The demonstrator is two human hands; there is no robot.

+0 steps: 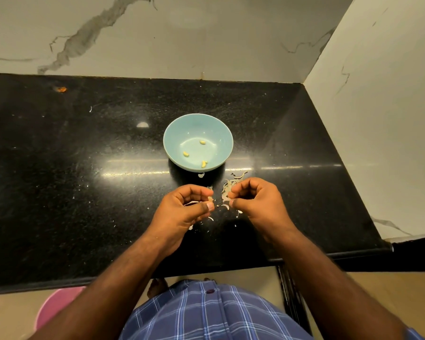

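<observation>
1. Pinched between the thumb and curled fingertips of the left hand (189, 209) was a small pale clove (209, 199), only partly visible at the fingertips.
2. The right hand (255, 202) had its fingers curled in toward the thumb. Whether anything was held between them could not be determined.
3. Both hands hovered low over the black countertop (84, 168), close together with the fingertips facing each other and a narrow gap between them.
4. The clove sat at the inner edge of the left hand, above the countertop and on the near side of the bowl (172, 133).
5. Papery peel scraps (227, 190) lay scattered on the countertop between and under the hands, with more lying near the bowl's base.
6. The bowl was light blue, stood upright near the middle of the countertop, and was apart from both hands.
7. Three yellowish peeled cloves (186, 154) lay separately on the bowl's floor.
8. A marbled wall (206, 33) ran behind the countertop and along its right side.
9. A small orange speck (62, 89) lay at the far left of the countertop.
10. A blue checked shirt (206, 315) filled the lower edge of the view, and a pink tub (57, 307) stood on the floor at lower left.
</observation>
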